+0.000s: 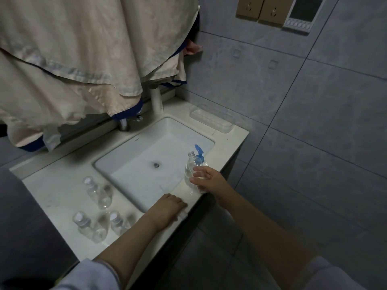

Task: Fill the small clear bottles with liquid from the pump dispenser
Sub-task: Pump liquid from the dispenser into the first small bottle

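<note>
Nearest me, my left hand [170, 204] presses flat on the tabletop [62, 191] edge, fingers straight, to steady me; my right hand [206, 178] curls around an uncapped small bottle [191, 166] upright beside the blue pump dispenser [199, 154], far right, ready for filling. Three capped bottles [92, 208] wait at left.

No legible text (labels none)
</note>
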